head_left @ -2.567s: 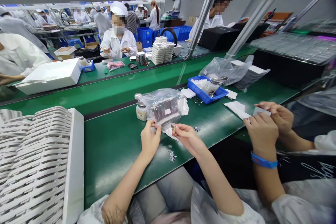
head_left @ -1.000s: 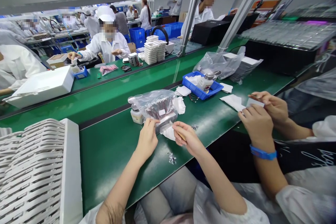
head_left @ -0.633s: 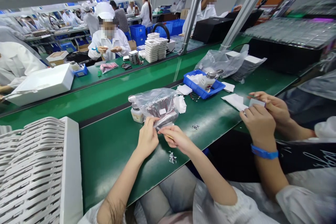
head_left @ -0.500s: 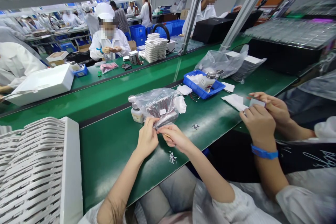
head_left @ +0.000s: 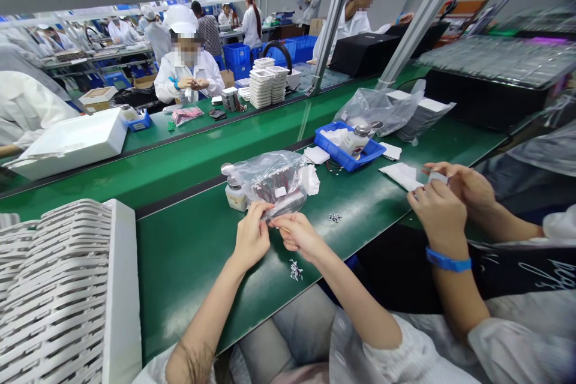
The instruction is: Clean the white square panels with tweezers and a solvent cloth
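My left hand point(head_left: 252, 235) is closed in a pinch in front of the plastic bag, its fingertips around a small piece mostly hidden by the fingers. My right hand point(head_left: 302, 236) meets it from the right, thumb and fingers closed on a thin yellowish stick whose tip is at that small piece. Just behind both hands lies a clear plastic bag point(head_left: 274, 177) of dark parts with reddish wires. A small white bottle with a metal top point(head_left: 235, 197) stands at the bag's left. Below my right hand is a little pile of small white-and-dark bits point(head_left: 296, 270).
A second small pile point(head_left: 335, 218) lies further right. Behind it stands a blue tray point(head_left: 348, 153) with a bottle and tissue. At left, a white foam box point(head_left: 121, 288) holds stacked white frames. A co-worker's hands point(head_left: 443, 198) work close on my right, by a white sheet point(head_left: 402, 176).
My hands stay together in nearly the same place, with only slight finger movement. The co-worker's hands on the right have shifted a little to the left.
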A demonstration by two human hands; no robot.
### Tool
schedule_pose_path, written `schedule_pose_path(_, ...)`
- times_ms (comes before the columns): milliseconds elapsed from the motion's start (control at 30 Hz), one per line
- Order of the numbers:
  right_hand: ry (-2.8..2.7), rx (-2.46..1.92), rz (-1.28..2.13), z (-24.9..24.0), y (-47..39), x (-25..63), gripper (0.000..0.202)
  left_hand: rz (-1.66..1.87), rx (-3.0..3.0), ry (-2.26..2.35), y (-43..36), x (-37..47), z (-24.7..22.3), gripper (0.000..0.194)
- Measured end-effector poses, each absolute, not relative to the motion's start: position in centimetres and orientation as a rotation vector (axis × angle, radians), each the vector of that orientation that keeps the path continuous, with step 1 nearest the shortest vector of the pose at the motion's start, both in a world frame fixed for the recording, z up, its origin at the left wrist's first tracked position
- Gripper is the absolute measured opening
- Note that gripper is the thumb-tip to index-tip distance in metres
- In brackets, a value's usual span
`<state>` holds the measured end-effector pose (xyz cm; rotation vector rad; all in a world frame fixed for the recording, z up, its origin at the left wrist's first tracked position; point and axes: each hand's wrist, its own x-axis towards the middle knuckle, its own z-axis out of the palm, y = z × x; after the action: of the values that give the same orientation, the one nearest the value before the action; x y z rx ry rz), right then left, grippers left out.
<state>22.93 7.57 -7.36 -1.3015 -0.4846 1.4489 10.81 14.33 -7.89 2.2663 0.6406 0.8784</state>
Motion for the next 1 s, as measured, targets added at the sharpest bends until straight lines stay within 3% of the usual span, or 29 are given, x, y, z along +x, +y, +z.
schedule_pose_path(600,-0.409,-1.317,1.407,-7.68,7.77,22.72,0.027,0.897,2.235,0.627,14.45,10.67,-8.01,0.02)
schedule_pose_path(1000,-0.357,-1.285,1.329,-7.96,7.47,22.66,0.027,0.884,2.235,0.658,14.36,10.69,-8.03,0.038)
